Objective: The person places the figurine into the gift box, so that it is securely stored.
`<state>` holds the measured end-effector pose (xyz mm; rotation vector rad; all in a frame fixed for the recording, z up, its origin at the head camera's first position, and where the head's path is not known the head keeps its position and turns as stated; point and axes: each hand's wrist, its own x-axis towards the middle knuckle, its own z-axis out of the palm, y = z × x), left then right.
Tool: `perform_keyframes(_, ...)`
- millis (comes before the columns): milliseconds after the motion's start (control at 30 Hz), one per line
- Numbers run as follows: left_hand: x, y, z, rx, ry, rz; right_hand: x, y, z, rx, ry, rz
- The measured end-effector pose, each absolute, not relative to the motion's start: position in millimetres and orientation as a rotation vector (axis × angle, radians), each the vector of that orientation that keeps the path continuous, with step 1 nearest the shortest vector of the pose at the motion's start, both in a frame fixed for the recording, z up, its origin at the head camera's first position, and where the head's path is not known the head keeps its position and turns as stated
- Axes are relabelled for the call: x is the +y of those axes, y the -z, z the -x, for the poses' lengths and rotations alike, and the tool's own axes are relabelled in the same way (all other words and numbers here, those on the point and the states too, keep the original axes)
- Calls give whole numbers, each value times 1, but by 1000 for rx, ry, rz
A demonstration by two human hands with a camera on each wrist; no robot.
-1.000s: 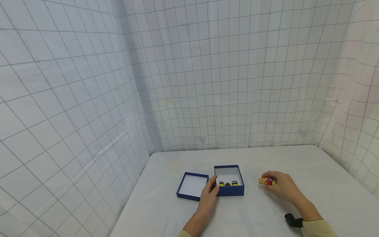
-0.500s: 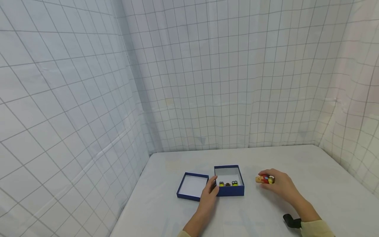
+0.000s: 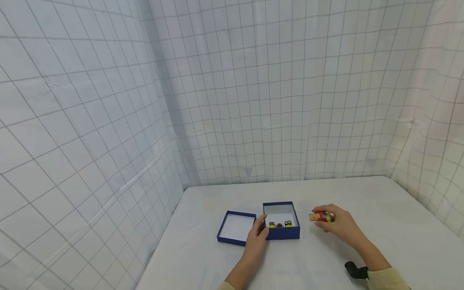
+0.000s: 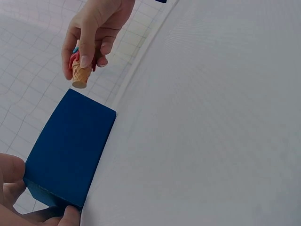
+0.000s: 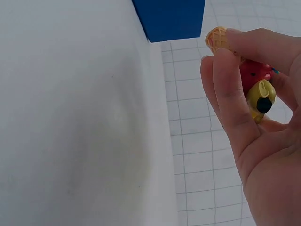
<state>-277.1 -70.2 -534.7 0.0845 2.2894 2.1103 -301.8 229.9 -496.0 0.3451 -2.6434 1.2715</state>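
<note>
A toy ice cream cone (image 3: 314,217) is pinched between the thumb and fingers of my right hand (image 3: 343,226), above the table to the right of an open blue box (image 3: 286,233). The right wrist view shows the waffle cone (image 5: 217,41) pointing outward and a red and yellow top (image 5: 258,89), partly covered by fingers. My left hand (image 3: 256,238) grips the box's near left corner; in the left wrist view its fingers lie on two sides of the blue wall (image 4: 70,146). Two yellow figures (image 3: 288,224) with big round eyes stand inside the box, a brown item (image 3: 279,226) between them.
A shallow blue-rimmed lid (image 3: 235,228), white inside, lies just left of the box. The black wrist mount (image 3: 356,270) hangs by my right sleeve. White gridded curtains (image 3: 239,100) close off the table's back and sides.
My right hand has moved a little to the left with the toy ice cream cone, closer to the box. The left hand and the box have stayed in place.
</note>
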Motion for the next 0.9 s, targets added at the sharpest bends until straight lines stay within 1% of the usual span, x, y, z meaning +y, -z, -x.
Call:
perform_keyframes(133, -71, 534, 275, 2294, -2109, -75, 230, 495, 301, -2605, -1319, -398)
perform_keyframes(333, -70, 534, 275, 2271, -2112, -72, 231, 495, 301, -2596, -1177, -436)
perform_keyframes(900, -70, 533, 278, 2270, -2092, -49, 219, 480, 307, -2629, -1201, -405)
